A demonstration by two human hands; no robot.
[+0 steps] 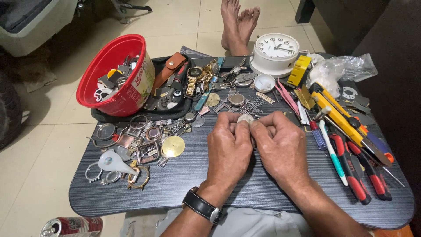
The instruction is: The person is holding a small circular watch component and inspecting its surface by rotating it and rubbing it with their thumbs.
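Observation:
Both my hands meet over the middle of a dark wood-grain lap table (pixel 184 184). My left hand (pixel 229 147) and my right hand (pixel 280 142) pinch a small round silver watch case (pixel 245 119) between thumbs and fingertips. A black wristwatch (pixel 202 206) sits on my left wrist. Just beyond my fingers lie loose watch parts, a metal bracelet (pixel 256 104) and a round watch body (pixel 237 99).
A red bucket (pixel 115 72) of parts stands at the back left, with watches and straps beside it. A white clock (pixel 276 52) is at the back. Pliers (pixel 357 169), a yellow cutter (pixel 337 115) and screwdrivers lie at the right. My feet (pixel 237 24) rest beyond the table; a can (pixel 72 227) lies on the floor.

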